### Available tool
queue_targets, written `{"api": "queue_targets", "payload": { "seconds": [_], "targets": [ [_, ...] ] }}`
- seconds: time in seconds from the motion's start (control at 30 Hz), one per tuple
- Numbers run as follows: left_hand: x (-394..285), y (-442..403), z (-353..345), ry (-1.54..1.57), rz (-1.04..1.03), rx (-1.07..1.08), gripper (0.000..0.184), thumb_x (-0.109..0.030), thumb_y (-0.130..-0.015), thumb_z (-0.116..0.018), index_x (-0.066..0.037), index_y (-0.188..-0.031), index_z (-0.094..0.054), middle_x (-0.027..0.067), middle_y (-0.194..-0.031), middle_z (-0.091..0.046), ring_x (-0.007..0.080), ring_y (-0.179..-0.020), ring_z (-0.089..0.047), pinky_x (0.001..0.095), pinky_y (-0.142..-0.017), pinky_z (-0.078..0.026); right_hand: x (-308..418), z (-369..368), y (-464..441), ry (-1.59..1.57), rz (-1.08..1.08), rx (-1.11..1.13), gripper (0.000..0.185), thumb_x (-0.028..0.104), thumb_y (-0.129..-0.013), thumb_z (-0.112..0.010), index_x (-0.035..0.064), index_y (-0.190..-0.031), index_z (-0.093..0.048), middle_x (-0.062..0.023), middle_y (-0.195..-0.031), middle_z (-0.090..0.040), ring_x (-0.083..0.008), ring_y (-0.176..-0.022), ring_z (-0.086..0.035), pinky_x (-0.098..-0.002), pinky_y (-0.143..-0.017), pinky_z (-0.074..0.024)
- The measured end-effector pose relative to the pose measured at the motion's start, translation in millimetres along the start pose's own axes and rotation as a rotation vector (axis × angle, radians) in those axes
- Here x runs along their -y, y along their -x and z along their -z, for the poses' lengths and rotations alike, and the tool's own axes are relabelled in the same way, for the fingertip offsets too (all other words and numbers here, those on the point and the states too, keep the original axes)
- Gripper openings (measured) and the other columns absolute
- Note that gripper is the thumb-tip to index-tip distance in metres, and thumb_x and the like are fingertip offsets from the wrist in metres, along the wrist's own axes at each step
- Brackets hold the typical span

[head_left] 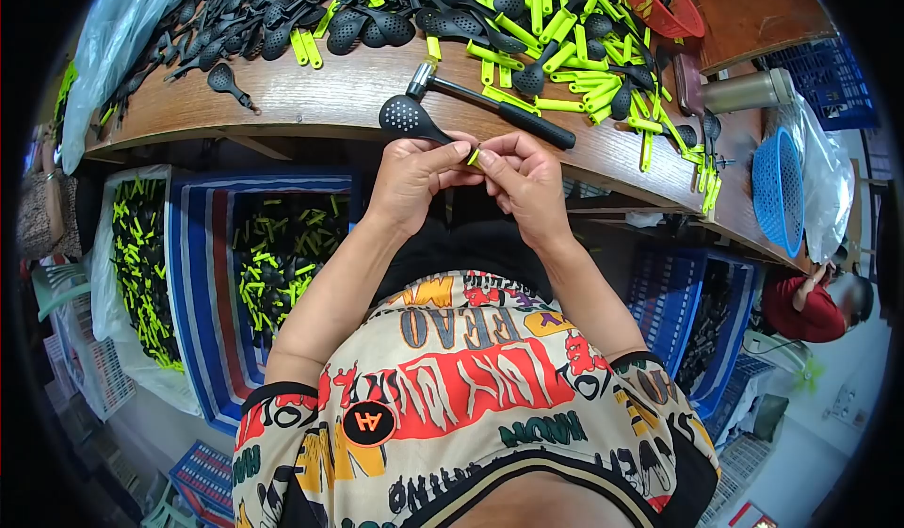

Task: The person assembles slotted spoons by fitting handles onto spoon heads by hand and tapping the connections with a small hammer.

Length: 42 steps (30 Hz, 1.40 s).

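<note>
In front of my body, my left hand (414,178) pinches the neck of a black slotted spoon (406,116), its perforated bowl pointing up and left past the table edge. My right hand (527,181) has its thumb and fingers closed at a small lime-green piece (473,157) at the spoon's neck end. This looks like a handle, mostly hidden by the fingers. Both hands meet there. Just beyond them on the wooden table lies a hammer (494,106) with a black grip and metal head.
Black spoon heads (348,33) heap along the table's far side, with green handles (565,57) at the right. A red basket (664,5), metal flask (749,91) and blue basket (779,192) stand further right. Crates (202,292) flank my lap. Another person (805,307) sits at right.
</note>
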<state>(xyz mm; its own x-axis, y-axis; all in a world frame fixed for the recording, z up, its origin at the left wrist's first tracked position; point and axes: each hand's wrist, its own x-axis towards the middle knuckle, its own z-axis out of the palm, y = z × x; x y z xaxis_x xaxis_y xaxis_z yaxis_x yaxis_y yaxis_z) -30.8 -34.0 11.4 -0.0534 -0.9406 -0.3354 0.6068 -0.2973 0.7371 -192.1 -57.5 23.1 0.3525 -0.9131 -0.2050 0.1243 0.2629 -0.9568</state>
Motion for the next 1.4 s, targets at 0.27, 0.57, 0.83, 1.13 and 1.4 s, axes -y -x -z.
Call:
{"api": "queue_targets", "payload": {
  "seconds": [0.27,0.57,0.83,1.13,1.4],
  "targets": [
    [7.9,0.8,3.0,-0.102,-0.127,0.022,0.017,-0.005,-0.085,-0.070,0.003,-0.099,-0.069,0.0117,-0.089,-0.070,0.0166,-0.076,-0.068,0.0287,-0.069,-0.059,-5.9,0.8,2.7,-0.163,-0.095,-0.029,0.012,0.009,-0.091,-0.064,-0.0005,-0.096,-0.058,0.0000,-0.065,-0.057,-0.0028,-0.050,-0.045,-0.0174,-0.039,-0.0302],
    [3.4,-3.3,3.0,-0.118,-0.155,0.077,0.016,-0.006,-0.088,-0.067,0.003,-0.101,-0.069,0.0097,-0.091,-0.070,0.0164,-0.079,-0.068,0.0292,-0.071,-0.058,0.3,-4.3,2.0,-0.195,-0.089,-0.045,0.014,0.012,-0.091,-0.065,0.0007,-0.097,-0.058,-0.0003,-0.062,-0.055,-0.0025,-0.047,-0.044,-0.0166,-0.038,-0.0303],
    [-8.2,-6.9,3.7,-0.047,0.024,0.000,0.020,-0.008,-0.091,-0.062,0.008,-0.103,-0.065,0.0148,-0.094,-0.070,0.0206,-0.083,-0.070,0.0308,-0.075,-0.058,2.3,3.2,-8.0,-0.087,-0.102,0.052,0.019,0.019,-0.095,-0.061,0.0019,-0.102,-0.060,-0.0006,-0.066,-0.056,-0.0035,-0.047,-0.043,-0.0162,-0.042,-0.0343],
    [-7.0,-7.5,4.7,0.054,0.004,-0.001,0.021,-0.009,-0.091,-0.062,0.008,-0.103,-0.063,0.0153,-0.094,-0.069,0.0208,-0.082,-0.069,0.0318,-0.076,-0.059,3.7,3.0,-4.7,0.131,0.026,0.020,0.016,0.015,-0.091,-0.065,0.0008,-0.098,-0.063,-0.0015,-0.069,-0.062,-0.0052,-0.054,-0.053,-0.0189,-0.047,-0.0387],
    [-2.4,-5.5,5.8,-0.006,-0.107,-0.021,0.019,-0.007,-0.088,-0.066,0.007,-0.102,-0.064,0.0133,-0.091,-0.069,0.0192,-0.079,-0.069,0.0326,-0.073,-0.060,-7.3,-3.0,2.3,0.504,0.410,-0.171,0.011,0.009,-0.087,-0.068,-0.0004,-0.086,-0.062,-0.0022,-0.069,-0.064,-0.0058,-0.064,-0.057,-0.0240,-0.058,-0.0454]
  ]
}}
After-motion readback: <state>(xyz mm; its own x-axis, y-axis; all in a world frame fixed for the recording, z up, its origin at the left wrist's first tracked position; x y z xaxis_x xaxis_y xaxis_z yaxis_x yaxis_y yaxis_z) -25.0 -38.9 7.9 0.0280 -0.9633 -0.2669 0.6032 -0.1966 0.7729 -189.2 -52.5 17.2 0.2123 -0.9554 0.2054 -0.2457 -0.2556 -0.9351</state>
